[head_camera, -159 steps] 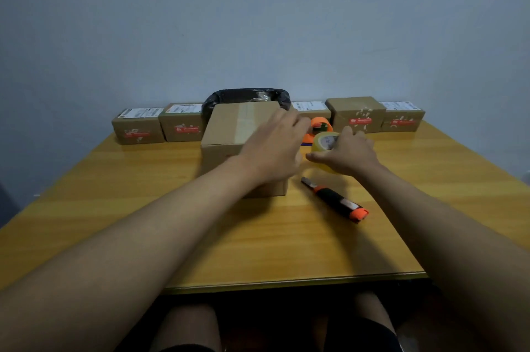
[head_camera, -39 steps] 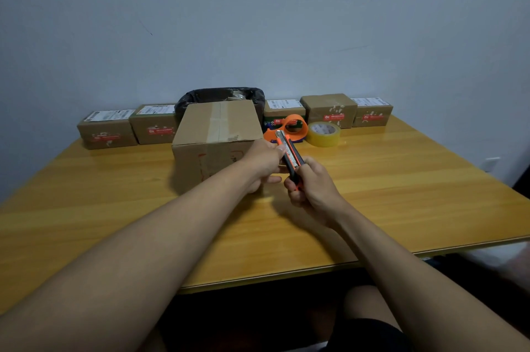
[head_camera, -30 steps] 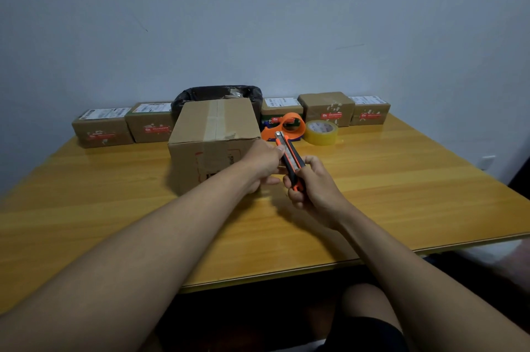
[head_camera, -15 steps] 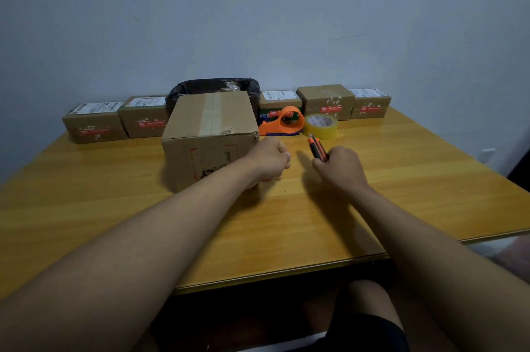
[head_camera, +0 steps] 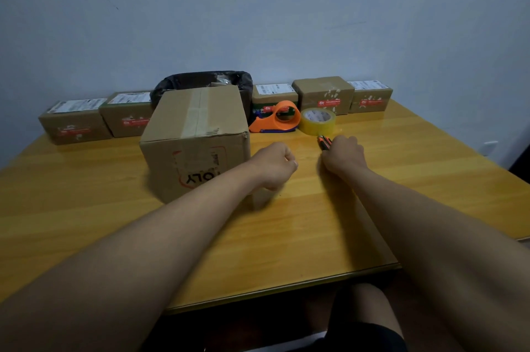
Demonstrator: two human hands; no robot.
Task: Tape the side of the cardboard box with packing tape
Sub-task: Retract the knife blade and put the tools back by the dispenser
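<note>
A brown cardboard box [head_camera: 195, 133] stands left of centre on the wooden table [head_camera: 286, 231], a strip of tape along its top seam. My left hand [head_camera: 274, 163] is a closed fist just right of the box's near right corner, with nothing visible in it. My right hand [head_camera: 342, 155] rests on the table, shut on an orange and black utility knife [head_camera: 324, 142] whose tip pokes out toward a yellowish roll of packing tape [head_camera: 317, 121]. An orange tape dispenser [head_camera: 276, 119] lies left of the roll.
Several small labelled parcels line the wall, among them one at far left [head_camera: 73, 125] and one at back right [head_camera: 322, 94]. A black-lined bin [head_camera: 200, 82] sits behind the box. The table's near edge [head_camera: 286, 287] is above my knees.
My right hand has carried the knife away from the box, to the right and back toward the tape roll, and lowered it to the table. My left hand drew slightly off the box.
</note>
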